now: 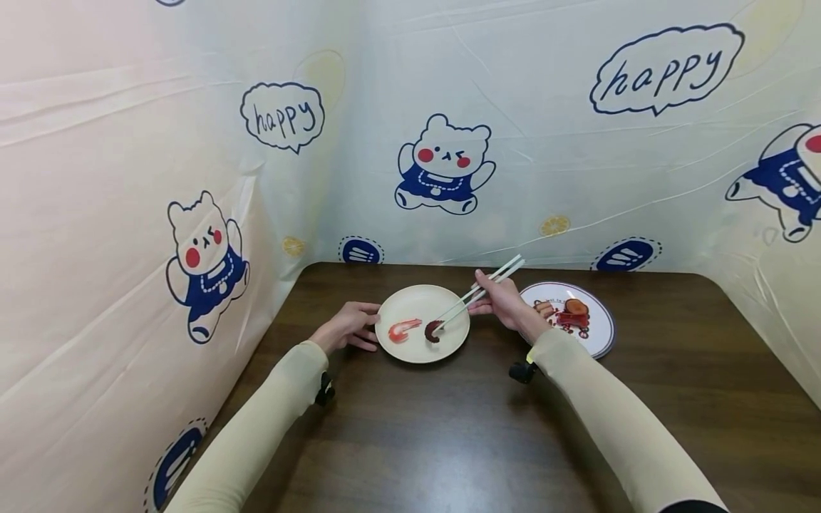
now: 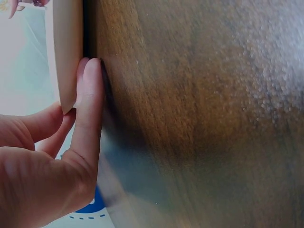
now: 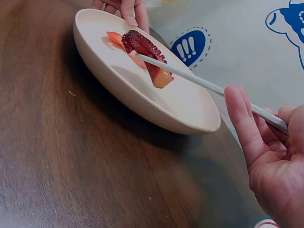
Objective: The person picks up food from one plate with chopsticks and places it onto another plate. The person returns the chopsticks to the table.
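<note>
A cream plate (image 1: 420,299) holds a pink prawn (image 1: 399,332) on its left side and a dark red, curled octopus tentacle piece (image 1: 432,333) near its middle. My left hand (image 1: 349,328) pinches the plate's left rim; in the left wrist view the thumb is at the rim's edge and fingers lie beneath. Pale chopsticks (image 1: 479,286) are held in my right hand (image 1: 504,302), over the plate's right side. Their tips are at the tentacle piece (image 3: 142,45); whether they grip it or only touch it, I cannot tell.
Right of my right hand, partly behind that wrist, is a white plate (image 1: 599,338) with a dark blue rim, bearing several red and brown food pieces (image 1: 573,313). Both plates are on a dark wooden table (image 1: 423,434). Printed cloth (image 1: 532,164) hangs around the table's back and sides.
</note>
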Demonstrator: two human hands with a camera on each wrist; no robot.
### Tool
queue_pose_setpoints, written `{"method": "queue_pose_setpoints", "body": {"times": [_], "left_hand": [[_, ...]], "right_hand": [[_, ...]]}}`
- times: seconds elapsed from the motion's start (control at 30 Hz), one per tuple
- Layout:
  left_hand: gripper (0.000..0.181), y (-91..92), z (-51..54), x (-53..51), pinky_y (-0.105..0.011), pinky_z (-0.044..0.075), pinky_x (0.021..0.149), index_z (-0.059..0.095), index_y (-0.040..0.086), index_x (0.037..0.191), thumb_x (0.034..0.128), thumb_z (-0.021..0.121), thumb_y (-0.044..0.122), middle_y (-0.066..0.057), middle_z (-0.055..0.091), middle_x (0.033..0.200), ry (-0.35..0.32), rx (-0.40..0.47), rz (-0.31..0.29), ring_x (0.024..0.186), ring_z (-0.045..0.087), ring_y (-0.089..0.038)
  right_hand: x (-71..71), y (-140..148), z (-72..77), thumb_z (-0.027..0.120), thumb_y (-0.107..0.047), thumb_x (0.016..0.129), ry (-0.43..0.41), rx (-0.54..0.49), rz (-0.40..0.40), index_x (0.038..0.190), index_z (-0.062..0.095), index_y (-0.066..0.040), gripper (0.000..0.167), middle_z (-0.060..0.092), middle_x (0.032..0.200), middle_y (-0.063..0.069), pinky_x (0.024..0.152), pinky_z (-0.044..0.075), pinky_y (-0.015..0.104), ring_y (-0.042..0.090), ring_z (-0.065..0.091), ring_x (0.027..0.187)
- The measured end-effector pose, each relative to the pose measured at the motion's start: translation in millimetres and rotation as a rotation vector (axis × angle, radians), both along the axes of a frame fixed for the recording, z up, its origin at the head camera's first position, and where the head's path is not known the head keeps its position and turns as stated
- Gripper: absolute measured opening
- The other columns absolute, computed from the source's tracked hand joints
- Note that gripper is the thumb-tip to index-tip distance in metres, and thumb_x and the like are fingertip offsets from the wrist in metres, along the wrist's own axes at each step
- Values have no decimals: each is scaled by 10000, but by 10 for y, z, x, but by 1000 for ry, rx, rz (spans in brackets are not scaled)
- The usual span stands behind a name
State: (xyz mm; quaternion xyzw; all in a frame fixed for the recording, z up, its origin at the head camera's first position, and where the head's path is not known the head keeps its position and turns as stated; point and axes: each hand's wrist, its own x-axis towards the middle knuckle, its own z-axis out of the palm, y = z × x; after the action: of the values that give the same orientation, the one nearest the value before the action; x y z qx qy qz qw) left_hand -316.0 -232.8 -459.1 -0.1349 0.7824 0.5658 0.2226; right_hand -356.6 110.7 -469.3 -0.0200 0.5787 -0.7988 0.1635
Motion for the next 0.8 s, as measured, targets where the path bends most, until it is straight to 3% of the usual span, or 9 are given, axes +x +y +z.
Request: {"method": "queue_pose_setpoints", "body": {"times": [0.33,0.8], "left_hand": [[461,-18,0,-1,-462,666,727,498,80,1566,1108,543,110,-212,612,1264,-4,8,0,799,736,-267],[468,-1,-2,-16,-457,666,722,504,91,1566,1102,559,114,-211,595,1305,-16,0,6,776,718,-255]], "right_hand": [[-5,-146,-58,521,-288,1129,-15,9,-14,1054,562,80,378,677,756,131,620,660,363,228,729,588],[15,-250,-81,533,-308,1123,-11,17,-17,1154,511,185,494,683,749,152,628,662,366,228,728,590]]}}
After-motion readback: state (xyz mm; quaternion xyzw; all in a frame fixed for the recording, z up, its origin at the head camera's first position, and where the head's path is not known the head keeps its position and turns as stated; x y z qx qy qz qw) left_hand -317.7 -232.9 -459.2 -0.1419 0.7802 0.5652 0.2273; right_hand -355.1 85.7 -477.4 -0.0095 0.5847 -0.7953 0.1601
